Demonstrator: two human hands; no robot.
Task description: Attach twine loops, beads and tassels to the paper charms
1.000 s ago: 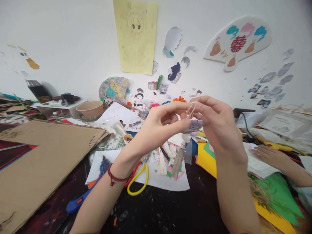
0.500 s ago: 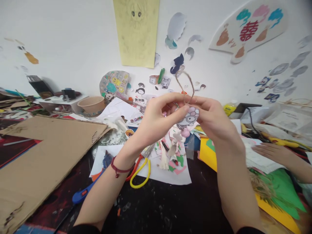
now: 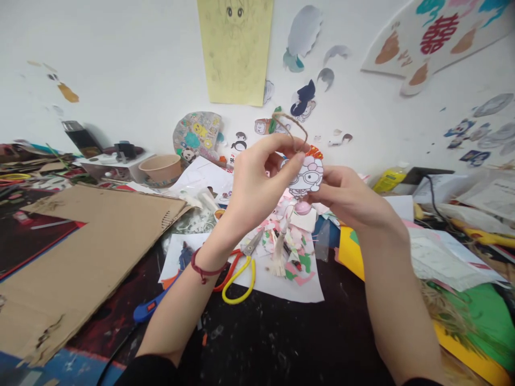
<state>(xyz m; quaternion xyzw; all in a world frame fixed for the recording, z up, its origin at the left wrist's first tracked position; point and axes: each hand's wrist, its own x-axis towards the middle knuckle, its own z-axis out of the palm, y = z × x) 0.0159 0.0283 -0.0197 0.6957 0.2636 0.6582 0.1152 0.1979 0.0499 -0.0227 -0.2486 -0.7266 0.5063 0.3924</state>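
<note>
My left hand (image 3: 261,182) pinches the top of a paper charm (image 3: 308,177) between thumb and fingers. The charm shows a cartoon figure with glasses and pink on its head, and an orange-red patch at its upper edge. A twine loop (image 3: 295,123) sticks up above it, leaning left. Below hang a pink bead (image 3: 302,208) and a cream tassel (image 3: 278,257). My right hand (image 3: 350,201) has its fingers curled at the charm's lower right edge, their tips partly hidden behind it.
Scissors (image 3: 241,276) with red and yellow handles lie by white paper (image 3: 298,289) strewn with scraps. A blue-handled tool (image 3: 148,308) lies under my left forearm. Cardboard (image 3: 108,230) covers the left, a bowl (image 3: 161,169) behind it. Yellow and green sheets (image 3: 478,321) lie right.
The charm has turned, so more of its face and the orange-red patch show. Its twine loop now leans left. My right hand has lowered slightly. Another person's hand at right has left view.
</note>
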